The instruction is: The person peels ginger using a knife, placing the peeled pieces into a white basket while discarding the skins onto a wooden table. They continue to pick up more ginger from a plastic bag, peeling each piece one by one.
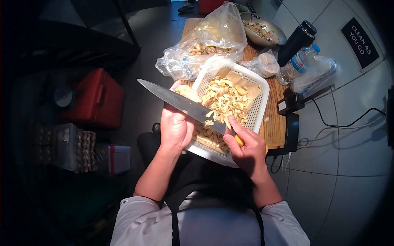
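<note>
the knife (180, 103) is grey with a yellow handle (239, 140), the slices (225, 97) pale yellow and tan, the basket (263, 98) white with dotted holes, the box (93, 98) red.

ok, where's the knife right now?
In the head view, the knife is near the centre, held in the right hand, slanting over the white basket and crossing in front of the left hand.

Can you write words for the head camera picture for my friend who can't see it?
A person's right hand holds a long, grey-bladed knife above a white plastic basket of pale yellow sliced pieces. The left hand holds a bigger pale piece behind the knife.
</note>
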`<action>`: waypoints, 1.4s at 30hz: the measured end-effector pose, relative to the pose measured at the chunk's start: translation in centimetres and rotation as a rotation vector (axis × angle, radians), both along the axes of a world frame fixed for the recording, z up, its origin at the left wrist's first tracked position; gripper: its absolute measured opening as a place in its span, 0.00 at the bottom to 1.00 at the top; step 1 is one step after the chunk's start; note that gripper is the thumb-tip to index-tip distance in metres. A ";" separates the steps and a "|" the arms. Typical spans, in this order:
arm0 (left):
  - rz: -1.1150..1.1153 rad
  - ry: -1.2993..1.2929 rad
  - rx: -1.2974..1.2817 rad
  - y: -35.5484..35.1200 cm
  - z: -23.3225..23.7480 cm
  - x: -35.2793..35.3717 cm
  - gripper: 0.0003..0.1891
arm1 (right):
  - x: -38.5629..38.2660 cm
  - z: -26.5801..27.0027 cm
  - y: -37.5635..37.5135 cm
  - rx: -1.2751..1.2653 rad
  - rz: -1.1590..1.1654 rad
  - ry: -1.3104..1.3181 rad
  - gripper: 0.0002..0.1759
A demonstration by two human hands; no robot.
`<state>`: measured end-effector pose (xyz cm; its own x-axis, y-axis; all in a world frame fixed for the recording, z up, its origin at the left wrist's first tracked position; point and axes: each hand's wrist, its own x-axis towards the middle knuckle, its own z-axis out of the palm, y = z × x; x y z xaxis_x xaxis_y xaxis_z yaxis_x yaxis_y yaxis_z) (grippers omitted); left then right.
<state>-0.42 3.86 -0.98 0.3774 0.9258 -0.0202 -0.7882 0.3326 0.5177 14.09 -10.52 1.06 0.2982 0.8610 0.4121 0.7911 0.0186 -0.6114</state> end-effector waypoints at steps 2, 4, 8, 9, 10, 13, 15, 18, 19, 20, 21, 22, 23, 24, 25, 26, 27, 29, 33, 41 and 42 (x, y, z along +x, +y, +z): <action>0.020 -0.004 0.004 -0.1 0.0 0.3 0.30 | 0.2 -0.1 -0.1 -0.003 -0.008 -0.035 0.26; 0.004 -0.034 0.030 0.0 -0.1 0.5 0.30 | 0.3 -0.2 -0.2 0.015 -0.006 -0.004 0.26; -0.020 0.026 -0.014 -0.3 0.0 0.6 0.30 | 0.4 -0.1 -0.2 0.024 0.005 0.052 0.25; -0.045 0.024 -0.004 -0.1 -0.2 0.5 0.30 | 0.5 -0.2 -0.3 0.021 0.007 0.060 0.25; -0.070 0.022 0.002 -0.1 -0.4 0.4 0.31 | 0.5 -0.2 -0.3 0.016 0.008 0.068 0.25; -0.110 0.051 0.007 -0.2 -0.3 0.2 0.24 | 0.4 -0.2 -0.4 -0.011 -0.004 0.073 0.25; -0.110 0.116 0.027 -1.2 0.4 0.8 0.30 | 0.2 0.0 -0.2 -0.025 -0.021 0.067 0.25; -0.207 0.163 0.019 -2.4 -0.8 1.0 0.29 | 0.4 0.2 0.6 -0.021 -0.044 0.069 0.25; -0.251 0.170 0.038 -2.6 -1.1 1.0 0.29 | 0.7 0.1 0.9 -0.009 -0.048 0.078 0.25; -0.282 0.141 0.068 -3.0 -1.3 0.9 0.20 | 0.9 0.0 1.0 0.003 -0.052 0.088 0.25; -0.263 0.154 0.064 -2.9 -1.2 0.8 0.19 | 0.9 0.0 0.9 -0.005 -0.048 0.086 0.25; -0.240 0.167 0.060 -2.6 -1.0 0.8 0.18 | 1.0 0.1 0.7 -0.014 -0.042 0.084 0.25; -0.214 0.180 0.055 -2.3 -0.8 0.8 0.18 | 1.0 0.1 0.6 -0.023 -0.032 0.082 0.25; -0.153 0.162 0.050 -2.0 -0.7 1.0 0.15 | 0.8 0.1 0.3 -0.024 -0.015 0.075 0.26; -0.131 0.170 0.065 -1.8 0.3 0.8 0.15 | 0.7 0.0 0.0 -0.024 0.000 0.067 0.26; -0.125 0.172 0.051 -1.6 0.4 0.7 0.15 | 0.7 0.0 -0.3 -0.024 0.012 0.060 0.26; -0.121 0.176 0.037 -1.4 0.4 0.5 0.14 | 0.8 -0.1 -0.4 -0.030 0.018 0.067 0.26; -0.130 0.176 0.023 -1.3 0.8 0.5 0.17 | 1.0 -0.3 -0.7 -0.042 0.026 0.085 0.26; -0.210 0.184 0.064 -1.4 0.2 0.2 0.24 | 1.2 -0.6 -0.6 -0.001 0.026 0.080 0.26; -0.191 0.227 0.042 -1.4 0.7 0.5 0.29 | 1.4 -0.3 -1.1 -0.070 0.045 0.107 0.25; -0.184 0.237 0.040 -1.4 0.8 0.5 0.30 | 1.4 -0.3 -1.1 -0.081 0.042 0.104 0.25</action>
<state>0.09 2.43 -0.15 0.5283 0.8440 -0.0930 -0.5718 0.4346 0.6959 15.50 -11.65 0.79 0.2988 0.9028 0.3093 0.7227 -0.0024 -0.6912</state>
